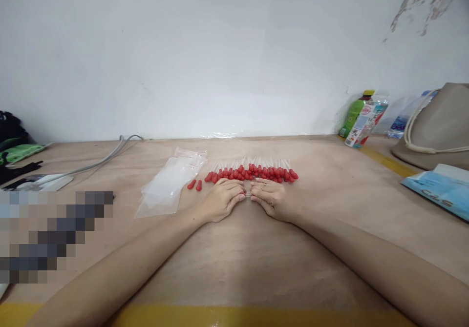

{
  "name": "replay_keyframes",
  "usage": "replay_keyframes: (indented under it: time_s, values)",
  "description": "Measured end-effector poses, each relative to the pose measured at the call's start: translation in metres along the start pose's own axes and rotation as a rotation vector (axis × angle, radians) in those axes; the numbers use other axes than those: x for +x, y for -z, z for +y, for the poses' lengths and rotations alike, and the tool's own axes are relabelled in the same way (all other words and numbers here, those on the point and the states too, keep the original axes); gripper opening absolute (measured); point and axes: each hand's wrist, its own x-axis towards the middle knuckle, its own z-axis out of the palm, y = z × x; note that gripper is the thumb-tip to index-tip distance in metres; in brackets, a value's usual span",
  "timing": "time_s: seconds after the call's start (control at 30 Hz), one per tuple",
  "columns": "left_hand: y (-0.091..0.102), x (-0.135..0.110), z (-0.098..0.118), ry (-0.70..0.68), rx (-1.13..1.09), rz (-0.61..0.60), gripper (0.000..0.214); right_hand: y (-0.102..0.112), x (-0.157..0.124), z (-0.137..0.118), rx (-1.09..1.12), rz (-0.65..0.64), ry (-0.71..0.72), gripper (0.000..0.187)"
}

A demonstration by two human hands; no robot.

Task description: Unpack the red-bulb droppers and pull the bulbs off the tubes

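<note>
A dense row of droppers (252,172) with red bulbs and thin clear stems lies on the table, stems pointing toward the wall. Just in front of it, my left hand (226,199) and my right hand (270,198) face each other, fingertips a small gap apart. A thin clear tube (248,195) bridges that gap, pinched at both ends by my fingers. Its ends are hidden in my hands. Two loose red bulbs (195,185) lie left of the row. Beside them are overlapping clear zip bags (164,185), lying flat.
A grey cable (110,157) runs across the left side. Drink bottles (362,118) stand by the wall at right, near a beige bag (439,127) and a blue packet (439,190). Yellow tape (227,316) marks the table's front edge. A pixelated patch hides part of the left.
</note>
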Motion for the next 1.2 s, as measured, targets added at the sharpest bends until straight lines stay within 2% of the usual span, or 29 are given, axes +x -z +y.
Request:
replay_keyframes:
  time_s: [0.33, 0.53, 0.63, 0.73, 0.87, 1.0, 1.1, 1.2]
  values:
    - [-0.001, -0.001, 0.000, -0.004, -0.019, 0.002, 0.025, 0.000, -0.005, 0.001, -0.018, 0.089, 0.040, 0.014]
    - [-0.001, -0.003, -0.003, -0.014, -0.038, 0.055, 0.025, 0.001, -0.009, 0.002, -0.028, 0.084, 0.013, 0.017]
    - [-0.001, -0.009, -0.008, 0.035, -0.035, 0.122, 0.024, 0.004, -0.012, 0.005, -0.052, 0.130, -0.016, 0.018]
    - [-0.002, -0.015, -0.013, 0.089, -0.015, 0.201, 0.021, 0.007, -0.013, 0.008, -0.126, 0.145, -0.116, 0.017]
    - [-0.004, -0.017, -0.012, 0.162, 0.025, 0.296, 0.020, 0.007, -0.012, 0.008, -0.259, 0.093, -0.290, 0.023]
    - [-0.004, -0.015, -0.011, 0.256, 0.090, 0.370, 0.027, 0.008, -0.010, 0.006, -0.222, 0.064, -0.376, 0.028]
    - [0.006, -0.017, -0.019, 0.358, 0.101, 0.450, 0.026, 0.009, -0.010, 0.006, -0.165, 0.082, -0.424, 0.022]
    - [0.024, -0.025, -0.037, 0.483, 0.052, 0.554, 0.026, 0.008, -0.010, 0.007, -0.155, 0.097, -0.410, 0.016]
